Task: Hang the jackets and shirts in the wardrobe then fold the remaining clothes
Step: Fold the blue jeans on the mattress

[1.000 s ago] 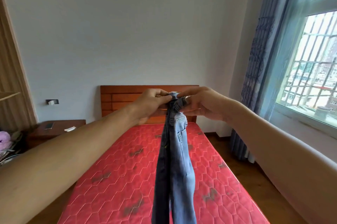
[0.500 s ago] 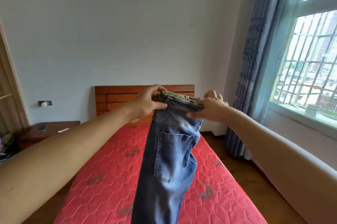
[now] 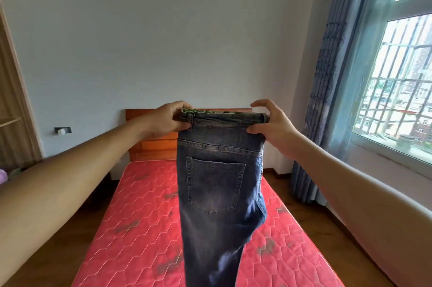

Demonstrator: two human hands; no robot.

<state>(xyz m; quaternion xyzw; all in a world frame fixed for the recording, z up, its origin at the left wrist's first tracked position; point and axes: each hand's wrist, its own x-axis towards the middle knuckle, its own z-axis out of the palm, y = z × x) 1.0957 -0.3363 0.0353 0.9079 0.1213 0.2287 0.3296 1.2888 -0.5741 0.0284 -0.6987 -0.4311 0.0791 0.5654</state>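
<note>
Jeans (image 3: 217, 184) are held up by the waistband, pinched at its left end by the left hand (image 3: 167, 120) and at its right end between thumb and spread fingers of the right hand (image 3: 273, 126), both grips about equally near. The legs hang straight down, long axis vertical, back pocket facing the camera, above the red mattress (image 3: 131, 223). Nothing is seen lying on the bed beneath, and the headboard (image 3: 156, 144) stands behind; laying flat is judged unobstructed.

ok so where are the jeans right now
In the head view the jeans hang mid-frame above the red mattress, waistband pinched between the left hand and the right hand, in front of the wooden headboard.
</note>
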